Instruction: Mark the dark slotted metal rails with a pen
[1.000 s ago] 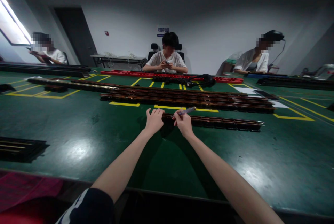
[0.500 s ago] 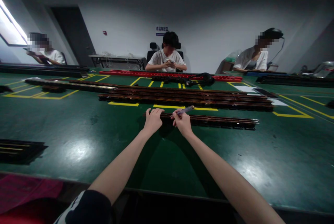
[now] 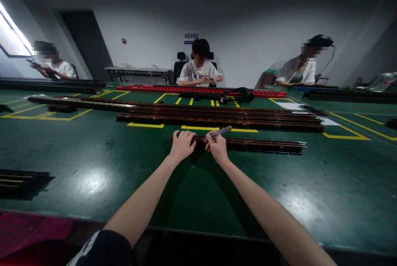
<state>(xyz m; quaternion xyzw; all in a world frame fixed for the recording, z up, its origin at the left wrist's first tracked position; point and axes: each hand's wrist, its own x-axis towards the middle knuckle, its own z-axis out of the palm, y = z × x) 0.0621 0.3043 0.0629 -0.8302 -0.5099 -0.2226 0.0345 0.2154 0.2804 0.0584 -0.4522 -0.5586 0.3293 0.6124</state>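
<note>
In front of me a dark strip with copper-coloured edges [image 3: 263, 144] lies lengthwise on the green table. My left hand [image 3: 182, 146] is at its left end, fingers curled over the strip and the thumb on the near side. Between the fingers of my right hand [image 3: 217, 147] is a slim pen [image 3: 221, 130] with a pale purple barrel. It is tilted, its back end up to the right and its tip down at the strip, just right of my left hand. The tip is too small to make out.
Behind the strip lies a stack of long dark strips [image 3: 217, 118]. Farther back are a red rail [image 3: 139, 88] and a black cable bundle [image 3: 243, 93]. More strips [image 3: 23, 184] lie at the left. Several people sit across the table [image 3: 124, 191].
My left thumb shows more plainly beside the strip now. My right hand and the pen have hardly moved. The person opposite has shifted their hands a little to the right.
</note>
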